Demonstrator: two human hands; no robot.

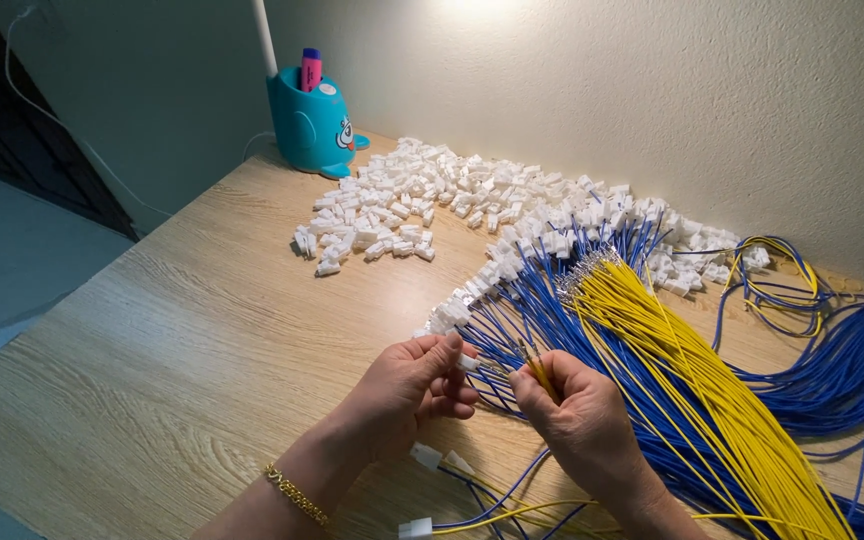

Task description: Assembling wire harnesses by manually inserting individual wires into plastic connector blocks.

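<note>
My left hand (407, 388) pinches a small white plastic connector (467, 362) between thumb and fingers. My right hand (577, 410) holds the end of a yellow wire (540, 374) just right of that connector, its tip pointing toward it. A thick bundle of yellow wires (692, 370) and blue wires (542, 310) fans across the wooden table (172, 330) beside my right hand. A gold bracelet (294, 492) is on my left wrist.
A large heap of loose white connectors (422, 200) lies at the back of the table along the wall. A teal pen holder (310, 125) with a pink marker stands at the back left. Several finished connectors with wires (432, 462) lie below my hands. More blue wire (852, 360) coils at the right.
</note>
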